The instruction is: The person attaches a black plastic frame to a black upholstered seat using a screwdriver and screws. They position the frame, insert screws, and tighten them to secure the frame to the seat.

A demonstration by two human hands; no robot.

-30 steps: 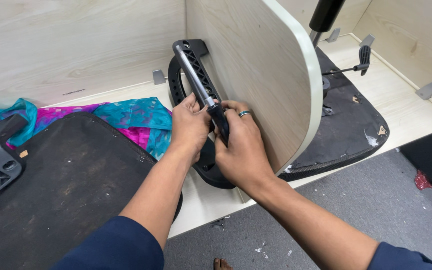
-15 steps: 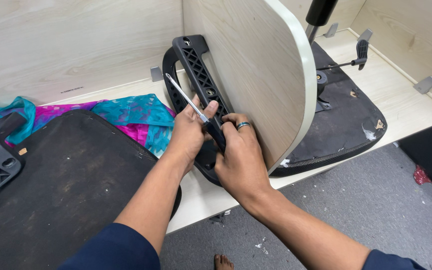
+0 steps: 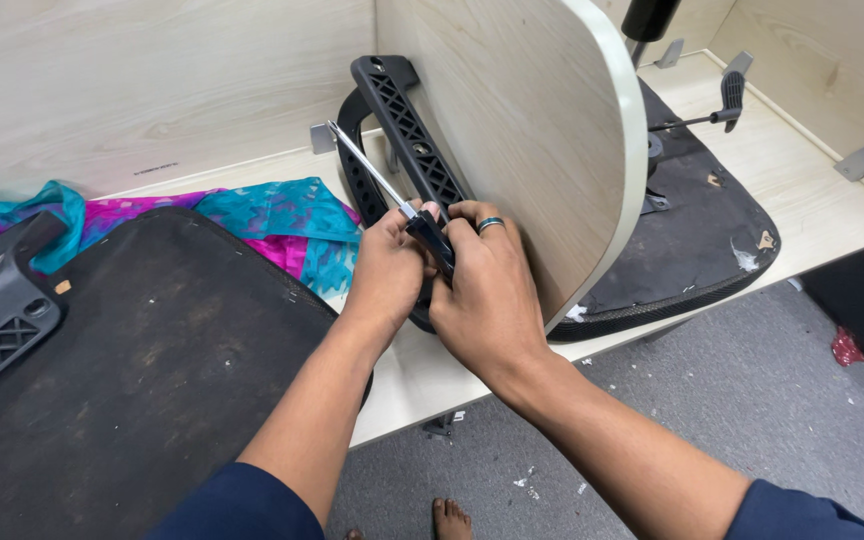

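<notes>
My left hand (image 3: 384, 268) and my right hand (image 3: 485, 290) both grip the dark handle of a screwdriver (image 3: 392, 195). Its metal shaft slants up and to the left, the tip free in the air. The hands sit against a black ribbed plastic armrest bracket (image 3: 404, 115) that stands upright beside a pale wooden panel (image 3: 512, 120). A ring is on my right hand.
An upturned black chair seat (image 3: 692, 250) with a lever lies behind the panel. A second dark seat base (image 3: 142, 370) lies at left, over a teal and pink cloth (image 3: 272, 215). Pale wooden board (image 3: 772, 150) below; grey carpet (image 3: 752, 400) at right.
The screwdriver has swung from lying along the bracket to slanting up-left, its tip away from the bracket. Both hands stay on its handle.
</notes>
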